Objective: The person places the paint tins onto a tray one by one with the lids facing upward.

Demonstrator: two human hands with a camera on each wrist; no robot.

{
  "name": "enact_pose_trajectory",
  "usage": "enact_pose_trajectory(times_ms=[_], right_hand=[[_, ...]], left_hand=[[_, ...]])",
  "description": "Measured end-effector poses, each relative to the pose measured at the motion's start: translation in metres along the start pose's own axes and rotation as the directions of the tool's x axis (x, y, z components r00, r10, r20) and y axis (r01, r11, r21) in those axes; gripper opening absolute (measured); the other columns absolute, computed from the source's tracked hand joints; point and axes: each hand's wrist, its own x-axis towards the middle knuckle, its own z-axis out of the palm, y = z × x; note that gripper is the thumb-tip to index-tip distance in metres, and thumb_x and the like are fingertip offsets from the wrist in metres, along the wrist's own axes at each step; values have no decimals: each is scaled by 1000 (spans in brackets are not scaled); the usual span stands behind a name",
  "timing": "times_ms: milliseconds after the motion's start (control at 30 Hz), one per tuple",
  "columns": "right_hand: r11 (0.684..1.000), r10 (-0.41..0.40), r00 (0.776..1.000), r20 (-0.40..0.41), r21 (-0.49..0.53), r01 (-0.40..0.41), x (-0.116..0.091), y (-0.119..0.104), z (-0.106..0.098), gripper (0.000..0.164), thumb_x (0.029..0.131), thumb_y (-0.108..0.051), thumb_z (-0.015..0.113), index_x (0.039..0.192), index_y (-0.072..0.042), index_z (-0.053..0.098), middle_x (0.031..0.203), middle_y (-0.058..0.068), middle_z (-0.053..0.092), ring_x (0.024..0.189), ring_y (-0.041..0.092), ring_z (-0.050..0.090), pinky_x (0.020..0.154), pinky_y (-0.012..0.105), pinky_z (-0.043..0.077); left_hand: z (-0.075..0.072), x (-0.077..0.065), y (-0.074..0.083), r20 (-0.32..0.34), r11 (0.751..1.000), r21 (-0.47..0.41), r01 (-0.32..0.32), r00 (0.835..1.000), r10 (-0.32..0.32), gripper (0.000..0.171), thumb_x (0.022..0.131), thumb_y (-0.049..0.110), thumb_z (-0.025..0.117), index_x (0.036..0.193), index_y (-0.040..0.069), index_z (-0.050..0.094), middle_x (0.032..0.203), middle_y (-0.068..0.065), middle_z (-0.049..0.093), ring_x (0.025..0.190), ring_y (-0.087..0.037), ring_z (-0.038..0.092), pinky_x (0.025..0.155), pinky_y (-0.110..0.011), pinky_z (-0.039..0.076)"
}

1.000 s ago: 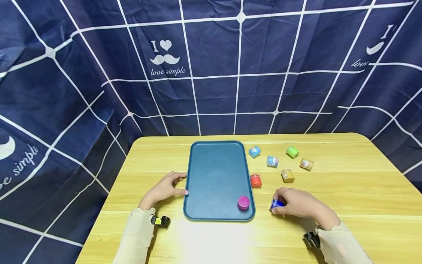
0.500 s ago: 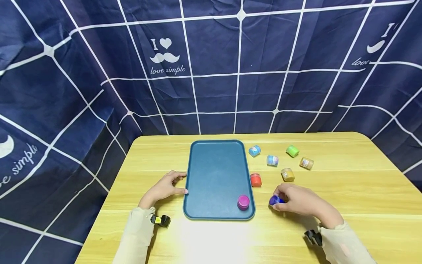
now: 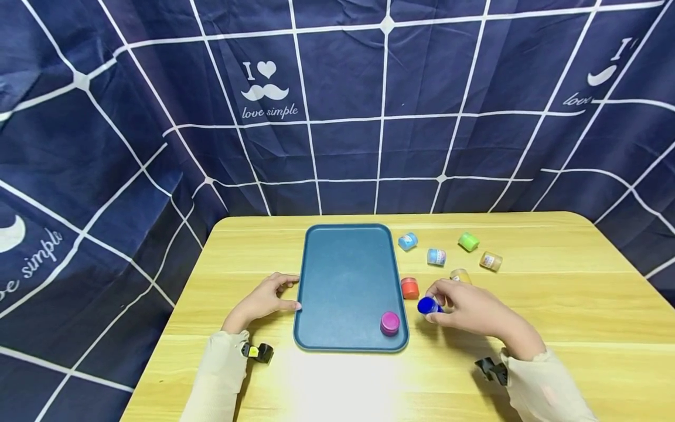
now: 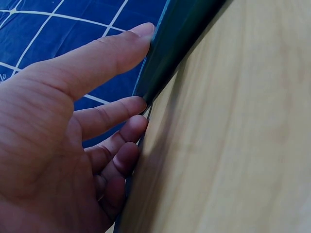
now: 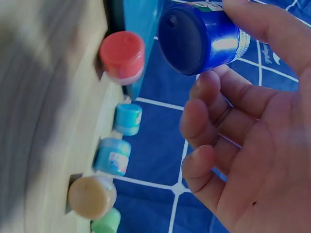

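Note:
My right hand [image 3: 469, 308] pinches a dark blue paint jar [image 3: 428, 305] between thumb and fingers, raised off the table. In the right wrist view the blue jar [image 5: 199, 39] is tilted on its side, its bottom towards the camera. My left hand [image 3: 269, 302] rests against the left edge of a teal tray [image 3: 348, 275]; thumb and fingertips touch its rim. The left wrist view shows the tray's side wall [image 4: 167, 48] beside those fingertips. A magenta-lidded jar [image 3: 389, 323] stands in the tray's near right corner. A red jar [image 3: 409, 288] lies just outside the right rim.
Right of the tray lie two light blue jars [image 3: 408, 241], a green jar [image 3: 468, 241] and a tan jar [image 3: 491, 261]. A yellow jar [image 3: 460, 276] is partly hidden behind my right hand. A dark blue grid-patterned cloth [image 3: 343, 146] hangs behind the wooden table [image 3: 253, 246].
My right hand has lifted the blue jar and carried it slightly left and away from me, towards the tray, turning its round end into view. The left hand stays put.

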Motion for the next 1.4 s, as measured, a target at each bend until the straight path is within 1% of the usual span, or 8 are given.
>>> enact_pose_trajectory(times_ms=[267, 333, 500, 600, 700, 800, 1067, 1400], right_hand=[[998, -54, 998, -40, 32, 56, 8, -13, 1, 29, 79, -33, 77, 100, -18, 64, 75, -11, 51, 65, 0, 41, 58, 20, 36], [997, -61, 997, -40, 43, 63, 11, -18, 2, 26, 78, -31, 76, 97, -19, 63, 74, -11, 50, 64, 0, 42, 58, 19, 37], [990, -98, 995, -15, 102, 99, 20, -27, 7, 23, 79, -30, 75, 95, -20, 61, 77, -10, 54, 68, 2, 47, 61, 20, 42], [985, -120, 993, 3, 122, 119, 26, -34, 10, 24, 80, -29, 74, 98, -20, 62, 81, -10, 58, 74, 6, 53, 65, 21, 44], [986, -125, 992, 23, 115, 122, 31, -42, 12, 25, 80, -27, 73, 101, -19, 62, 83, -10, 59, 77, 10, 57, 65, 21, 44], [987, -132, 991, 37, 93, 128, 34, -48, 13, 28, 78, -27, 71, 103, -18, 63, 85, -9, 60, 79, 11, 58, 65, 22, 44], [989, -146, 986, 75, 52, 142, 42, -58, 21, 30, 79, -34, 72, 104, -20, 62, 90, -8, 62, 83, 6, 57, 70, 27, 47], [986, -166, 980, 110, 25, 164, 52, -69, 34, 28, 80, -31, 73, 103, -18, 63, 88, -7, 60, 80, 6, 53, 66, 23, 44]], left_hand=[[1, -1, -2, -4, 1000, 16, -7, 1000, 7, 68, 78, 29, 81, 136, 7, 54, 119, -12, 55, 100, -21, 47, 90, -39, 41], [1, -2, -2, -6, 1000, 15, -10, 1000, 10, 67, 78, 29, 81, 136, 7, 55, 120, -12, 55, 100, -21, 48, 91, -39, 41], [1, -1, -3, -4, 1000, 14, -6, 1000, 6, 68, 78, 30, 81, 136, 8, 54, 121, -12, 55, 102, -22, 48, 92, -40, 41], [1, -1, -3, -3, 1000, 15, -7, 1000, 7, 68, 78, 30, 80, 137, 8, 54, 121, -12, 55, 102, -22, 48, 92, -40, 41], [1, -1, -3, -2, 1000, 13, -7, 1000, 7, 68, 78, 30, 80, 137, 8, 54, 120, -12, 55, 102, -22, 48, 92, -40, 41], [2, -1, -3, 1, 1000, 11, -6, 1000, 6, 68, 78, 29, 80, 137, 8, 54, 120, -12, 55, 102, -22, 48, 91, -39, 41], [2, 0, -2, 3, 1000, -9, -3, 1000, 3, 68, 78, 29, 80, 137, 8, 53, 121, -13, 54, 103, -23, 48, 92, -40, 40], [1, 1, 0, -2, 1000, -2, -2, 1000, 2, 69, 78, 28, 81, 137, 7, 53, 118, -12, 54, 100, -21, 47, 90, -38, 40]])
